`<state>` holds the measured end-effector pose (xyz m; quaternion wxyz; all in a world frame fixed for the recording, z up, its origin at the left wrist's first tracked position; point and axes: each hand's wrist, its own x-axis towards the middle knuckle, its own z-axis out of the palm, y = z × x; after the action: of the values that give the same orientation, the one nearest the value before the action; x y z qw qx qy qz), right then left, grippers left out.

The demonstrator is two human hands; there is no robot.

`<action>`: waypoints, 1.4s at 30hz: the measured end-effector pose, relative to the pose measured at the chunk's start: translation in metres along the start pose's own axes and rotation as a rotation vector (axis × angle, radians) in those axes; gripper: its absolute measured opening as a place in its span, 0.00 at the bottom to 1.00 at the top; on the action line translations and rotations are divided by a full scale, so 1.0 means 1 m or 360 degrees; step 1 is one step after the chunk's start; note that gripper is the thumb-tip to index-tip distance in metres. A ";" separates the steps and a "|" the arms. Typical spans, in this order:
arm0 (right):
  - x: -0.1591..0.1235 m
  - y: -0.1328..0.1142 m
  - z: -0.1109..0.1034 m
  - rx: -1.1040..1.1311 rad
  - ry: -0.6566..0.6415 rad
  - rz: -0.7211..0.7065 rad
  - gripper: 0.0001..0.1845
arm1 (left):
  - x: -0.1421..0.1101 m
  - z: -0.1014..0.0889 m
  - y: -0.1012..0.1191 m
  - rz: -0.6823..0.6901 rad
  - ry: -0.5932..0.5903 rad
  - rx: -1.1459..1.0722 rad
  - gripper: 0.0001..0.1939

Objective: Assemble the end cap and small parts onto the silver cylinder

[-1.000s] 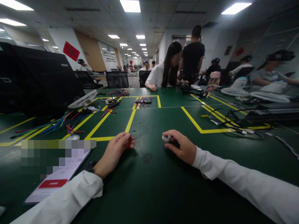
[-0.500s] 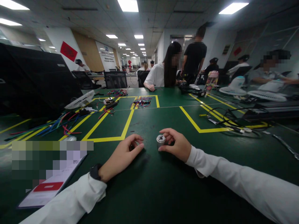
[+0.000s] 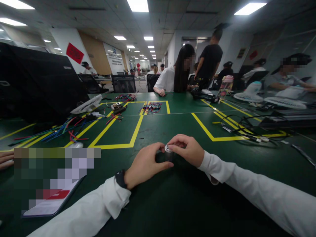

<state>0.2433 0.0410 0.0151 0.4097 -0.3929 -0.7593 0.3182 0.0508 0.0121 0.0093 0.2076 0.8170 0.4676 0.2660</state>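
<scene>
A small silver cylindrical part [image 3: 168, 149], like a little motor, sits at the middle of the green table [image 3: 172, 204]. My right hand [image 3: 187, 149] pinches its top from the right. My left hand [image 3: 145, 164] has closed in from the left, and its fingers curl round a small dark piece [image 3: 160, 157] pressed against the cylinder's side. Both wrists wear white sleeves, and a dark watch [image 3: 120, 178] is on my left wrist.
Yellow tape boxes [image 3: 134, 131] mark the table. Coloured wires [image 3: 61, 130] lie at the left, more wire bundles [image 3: 151, 107] further back, black cables [image 3: 247, 126] at the right. A tablet [image 3: 53, 204] lies near left. Another person's hand [image 3: 6, 158] rests at the left edge. Several people sit behind.
My left hand has slid right across the table with the small dark piece and met the cylinder. My right hand stayed on the cylinder, shifting slightly left.
</scene>
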 end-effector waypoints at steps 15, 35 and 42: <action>-0.015 0.046 -0.034 -0.0676 -0.0258 -0.0044 0.10 | 0.003 0.003 0.000 -0.0113 0.0041 -0.0298 0.20; -0.013 0.005 0.001 -0.0585 -0.0115 -0.0060 0.25 | 0.003 -0.008 -0.040 -0.0505 0.0603 -0.1347 0.19; -0.007 0.013 -0.024 0.0613 -0.0096 0.0188 0.29 | 0.002 -0.010 -0.042 -0.0504 0.0578 -0.1431 0.16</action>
<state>0.2715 0.0447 0.0133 0.4351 -0.3415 -0.6718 0.4927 0.0177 0.0348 -0.0068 0.4916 0.5067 0.4535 0.5439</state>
